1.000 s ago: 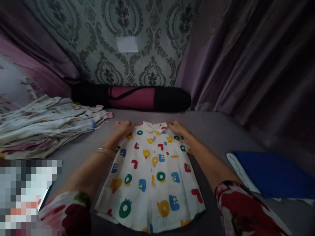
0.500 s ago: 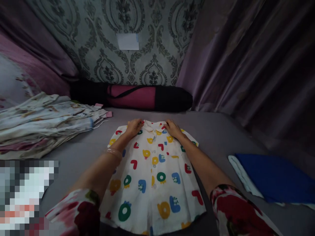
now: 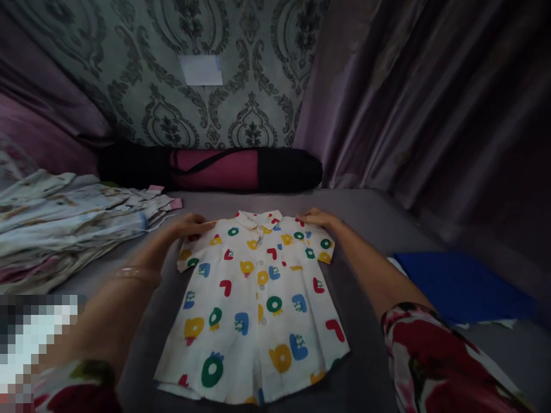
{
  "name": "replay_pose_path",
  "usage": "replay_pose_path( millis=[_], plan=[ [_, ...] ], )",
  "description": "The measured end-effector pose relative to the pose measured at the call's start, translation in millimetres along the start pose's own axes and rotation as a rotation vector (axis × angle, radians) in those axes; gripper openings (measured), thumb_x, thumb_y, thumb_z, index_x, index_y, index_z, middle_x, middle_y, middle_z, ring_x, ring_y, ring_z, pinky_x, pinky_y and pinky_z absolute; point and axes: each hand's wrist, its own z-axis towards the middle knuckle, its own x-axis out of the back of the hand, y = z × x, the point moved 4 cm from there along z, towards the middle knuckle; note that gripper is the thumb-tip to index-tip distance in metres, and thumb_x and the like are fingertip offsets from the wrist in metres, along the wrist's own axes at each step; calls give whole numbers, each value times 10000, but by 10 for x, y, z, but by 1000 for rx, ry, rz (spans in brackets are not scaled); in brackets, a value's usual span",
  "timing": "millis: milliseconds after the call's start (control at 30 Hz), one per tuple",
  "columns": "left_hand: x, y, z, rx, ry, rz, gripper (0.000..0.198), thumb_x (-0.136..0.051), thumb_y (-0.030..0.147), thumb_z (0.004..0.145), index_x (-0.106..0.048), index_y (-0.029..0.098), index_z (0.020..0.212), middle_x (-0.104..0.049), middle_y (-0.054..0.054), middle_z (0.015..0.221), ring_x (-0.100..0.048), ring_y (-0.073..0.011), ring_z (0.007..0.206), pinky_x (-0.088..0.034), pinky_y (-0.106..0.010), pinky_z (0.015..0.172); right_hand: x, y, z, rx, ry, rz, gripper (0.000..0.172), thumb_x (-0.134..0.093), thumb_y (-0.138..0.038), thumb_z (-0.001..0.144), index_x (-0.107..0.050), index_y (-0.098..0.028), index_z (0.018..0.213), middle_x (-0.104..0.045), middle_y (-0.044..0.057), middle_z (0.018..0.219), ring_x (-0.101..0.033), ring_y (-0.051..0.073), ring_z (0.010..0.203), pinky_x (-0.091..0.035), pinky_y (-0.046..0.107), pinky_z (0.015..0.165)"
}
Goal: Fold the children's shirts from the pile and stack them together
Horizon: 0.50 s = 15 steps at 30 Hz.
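A small white shirt [image 3: 253, 304] printed with coloured shapes lies flat, buttons up, on a grey surface [image 3: 370, 212], collar towards the wall. My left hand [image 3: 189, 225] rests flat on its left shoulder and short sleeve, fingers stretched out. On the right shoulder lies my right hand [image 3: 316, 218], also flat with fingers extended. Both sleeves of the shirt are spread outward. A bangle sits on my left wrist.
A heap of pale printed clothes [image 3: 64, 218] lies at the left. A pink and black roll [image 3: 224, 169] rests against the patterned wall. Folded blue cloth [image 3: 456, 284] lies at the right, and purple curtains [image 3: 430, 103] hang behind it.
Both hands slid apart from beside the collar out to the shoulders, and the short sleeves are spread wider. The view shifted slightly right.
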Motion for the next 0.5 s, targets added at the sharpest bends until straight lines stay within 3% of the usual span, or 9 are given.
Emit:
replay_pose_path(
  millis=[33, 100, 267, 367, 500],
  plan=[
    [19, -95, -41, 5, -94, -67, 493, -573, 698, 666, -609, 206, 656, -635, -18, 614, -606, -205, 654, -442, -294, 639, 43, 96, -23, -24, -46, 59, 419, -627, -565, 824, -678, -159, 730, -694, 73, 735, -614, 175, 620, -422, 248, 530],
    [96, -228, -125, 1, -146, -132, 495, -621, 693, 608, -610, 201, 662, -626, -16, 647, -588, -196, 682, -423, -267, 599, 114, 260, -69, -51, -101, 146, 371, -703, -524, 769, -682, -156, 728, -671, 59, 678, -579, 158, 559, -407, 244, 492],
    [236, -289, -249, 12, -184, -175, 428, -696, 613, 542, -634, 203, 649, -637, -26, 698, -591, -215, 765, -439, -258, 615, 236, 471, -181, -56, -81, 201, 257, -803, -375, 666, -654, -166, 651, -633, 19, 628, -555, 132, 572, -393, 218, 499],
    [271, -252, -254, 44, -149, -234, 408, -711, 579, 531, -604, 200, 639, -617, -19, 668, -577, -191, 705, -430, -251, 581, 234, 509, -259, -68, -35, 248, 261, -797, -339, 672, -605, -166, 630, -588, -4, 584, -512, 105, 533, -352, 200, 460],
    [299, -234, -235, 18, -3, -330, 404, -683, 566, 564, -548, 202, 675, -532, 16, 600, -502, -143, 584, -365, -231, 500, 149, 550, -311, -69, 55, 340, 314, -811, -339, 668, -552, -162, 652, -570, -12, 567, -502, 89, 509, -354, 184, 447]
  ],
)
